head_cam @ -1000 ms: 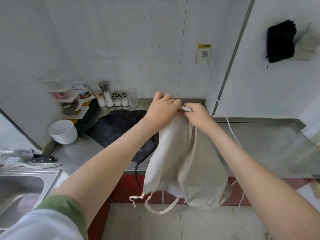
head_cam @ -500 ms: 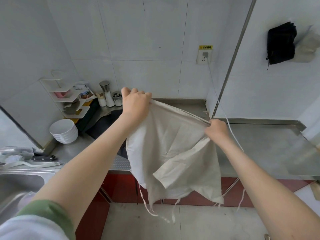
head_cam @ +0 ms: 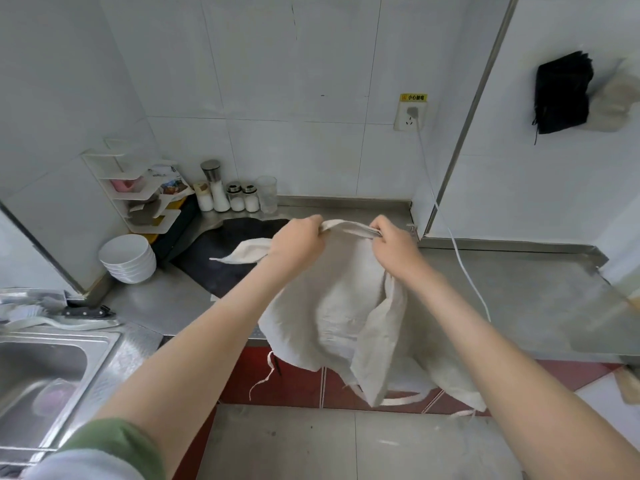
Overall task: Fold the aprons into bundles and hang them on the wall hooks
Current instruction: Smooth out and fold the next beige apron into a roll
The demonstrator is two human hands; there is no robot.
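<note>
Both hands pinch the cream apron's [head_cam: 332, 317] top edge, left hand [head_cam: 294, 242] and right hand [head_cam: 394, 245] now closer together than half a second ago, halving the cloth above the steel counter [head_cam: 512, 289]. Folding seems midway; a black bundle [head_cam: 561, 95] already hangs on the wall.

The cream, crumpled cloth apron [head_cam: 329, 317] is bunched at its top edge and hangs in loose folds over the near counter edge, thin ties dangling below. A dark apron [head_cam: 221, 265] lies flat on the counter, far left. Two folded bundles, one black [head_cam: 561, 95] and one cream [head_cam: 614, 98], hang high on the right wall.
</note>
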